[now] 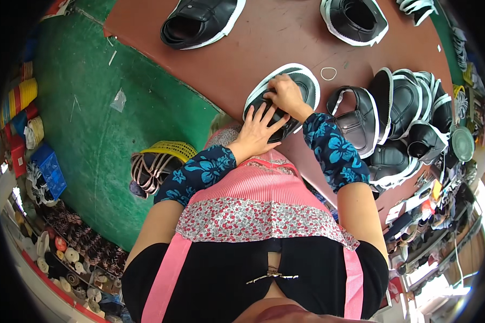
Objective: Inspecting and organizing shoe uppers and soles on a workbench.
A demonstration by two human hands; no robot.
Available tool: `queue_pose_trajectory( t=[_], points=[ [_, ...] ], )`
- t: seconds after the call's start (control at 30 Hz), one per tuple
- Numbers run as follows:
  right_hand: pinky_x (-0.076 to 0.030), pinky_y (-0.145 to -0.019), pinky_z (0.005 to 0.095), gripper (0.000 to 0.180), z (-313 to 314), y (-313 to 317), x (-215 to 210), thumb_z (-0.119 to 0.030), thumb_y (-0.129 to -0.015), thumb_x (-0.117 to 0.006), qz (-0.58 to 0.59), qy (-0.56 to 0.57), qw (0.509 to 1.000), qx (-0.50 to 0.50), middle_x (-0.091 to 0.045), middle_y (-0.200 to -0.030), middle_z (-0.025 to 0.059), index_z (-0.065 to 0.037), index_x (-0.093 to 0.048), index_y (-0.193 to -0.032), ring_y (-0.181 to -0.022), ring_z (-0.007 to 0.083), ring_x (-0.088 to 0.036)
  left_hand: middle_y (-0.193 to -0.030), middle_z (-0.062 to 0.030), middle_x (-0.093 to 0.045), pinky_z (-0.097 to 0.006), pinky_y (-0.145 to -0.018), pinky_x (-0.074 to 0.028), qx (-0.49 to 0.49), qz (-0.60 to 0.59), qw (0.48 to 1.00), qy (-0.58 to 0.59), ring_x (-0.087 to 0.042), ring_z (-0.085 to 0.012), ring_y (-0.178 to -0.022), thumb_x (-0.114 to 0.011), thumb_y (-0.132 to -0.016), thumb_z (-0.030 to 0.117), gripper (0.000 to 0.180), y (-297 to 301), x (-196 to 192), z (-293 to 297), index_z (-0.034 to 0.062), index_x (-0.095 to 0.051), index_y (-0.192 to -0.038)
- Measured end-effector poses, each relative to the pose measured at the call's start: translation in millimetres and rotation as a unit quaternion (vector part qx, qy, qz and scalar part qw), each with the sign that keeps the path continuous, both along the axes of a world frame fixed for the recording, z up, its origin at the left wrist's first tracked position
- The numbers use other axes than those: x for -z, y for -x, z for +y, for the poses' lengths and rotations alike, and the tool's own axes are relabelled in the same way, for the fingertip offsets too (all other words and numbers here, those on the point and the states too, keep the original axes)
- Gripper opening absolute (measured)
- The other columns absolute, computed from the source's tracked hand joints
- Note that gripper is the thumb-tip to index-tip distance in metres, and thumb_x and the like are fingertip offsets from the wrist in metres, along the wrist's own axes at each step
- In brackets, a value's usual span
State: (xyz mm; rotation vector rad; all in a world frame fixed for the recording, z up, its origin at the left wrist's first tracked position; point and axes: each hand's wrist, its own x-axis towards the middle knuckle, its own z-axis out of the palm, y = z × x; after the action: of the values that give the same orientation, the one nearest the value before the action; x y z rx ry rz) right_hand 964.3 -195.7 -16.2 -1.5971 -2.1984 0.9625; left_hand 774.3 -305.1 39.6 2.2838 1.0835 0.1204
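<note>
A black shoe upper (309, 90) with a white lower edge lies at the near edge of the brown table, under both my hands. My left hand (256, 134) rests on its near part, fingers spread and stretched out over the black surface. Further up, my right hand (286, 97) is closed, its fingers curled and pressed down onto the upper. Whatever those fingertips pinch is hidden. Just right of my right wrist sits another black shoe upper (355, 126) with a strap loop.
More black uppers (407, 105) are bunched at the right of the brown table (253, 54). Single uppers stand far left (202, 24) and far right (355, 21). A pale rubber-band-like loop (328, 73) lies beyond the shoe. A yellow basket (170, 149) holding shoe parts is left of my forearm.
</note>
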Motion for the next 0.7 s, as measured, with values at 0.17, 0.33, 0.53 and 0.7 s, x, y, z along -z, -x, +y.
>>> queue_pose_trajectory(
  t=[0.17, 0.33, 0.53, 0.7],
  points=[
    [-0.059, -0.093, 0.049, 0.023, 7.7, -7.7, 6.9, -0.021, -0.085, -0.092, 0.015, -0.079, 0.993, 0.09, -0.075, -0.103, 0.0154, -0.005, -0.08, -0.096, -0.107, 0.0395, -0.07, -0.18, -0.0214, -0.034, -0.076, -0.131, -0.023, -0.004, 0.002, 1.0, 0.015, -0.036, -0.0504, -0.162, -0.086, -0.09, 0.056, 0.093, 1.4, -2.7, 5.4, 0.0385, -0.048, -0.174],
    [-0.058, -0.096, 0.0515, 0.021, -1.2, 9.9, 4.5, -0.018, -0.081, -0.092, 0.078, -0.028, 0.997, -0.006, -0.076, -0.099, 0.0162, -0.005, -0.08, -0.092, -0.107, 0.0417, -0.069, -0.175, -0.0212, -0.038, -0.078, -0.131, -0.02, -0.014, -0.02, 0.999, 0.023, -0.034, -0.0524, -0.162, -0.089, -0.088, 0.054, 0.094, 3.6, 5.0, 0.1, 0.0397, -0.05, -0.172],
    [-0.057, -0.094, 0.0525, 0.022, -25.1, 27.5, 14.4, -0.019, -0.082, -0.092, 0.092, -0.09, 0.98, 0.151, -0.074, -0.097, 0.0171, -0.004, -0.077, -0.089, -0.104, 0.0431, -0.067, -0.173, -0.0214, -0.04, -0.077, -0.131, -0.021, -0.017, -0.014, 1.0, -0.005, -0.035, -0.051, -0.162, -0.088, -0.089, 0.053, 0.09, 1.7, 7.6, -1.4, 0.0374, -0.052, -0.171],
    [-0.054, -0.088, 0.0529, 0.019, 19.4, -22.8, 17.1, -0.017, -0.084, -0.089, -0.006, -0.2, 0.956, 0.213, -0.074, -0.093, 0.0193, -0.003, -0.075, -0.086, -0.097, 0.0423, -0.066, -0.179, -0.02, -0.037, -0.074, -0.132, -0.024, -0.009, -0.021, 1.0, 0.0, -0.037, -0.0496, -0.163, -0.088, -0.09, 0.052, 0.089, -7.1, -4.7, 4.6, 0.0359, -0.053, -0.17]
  ],
)
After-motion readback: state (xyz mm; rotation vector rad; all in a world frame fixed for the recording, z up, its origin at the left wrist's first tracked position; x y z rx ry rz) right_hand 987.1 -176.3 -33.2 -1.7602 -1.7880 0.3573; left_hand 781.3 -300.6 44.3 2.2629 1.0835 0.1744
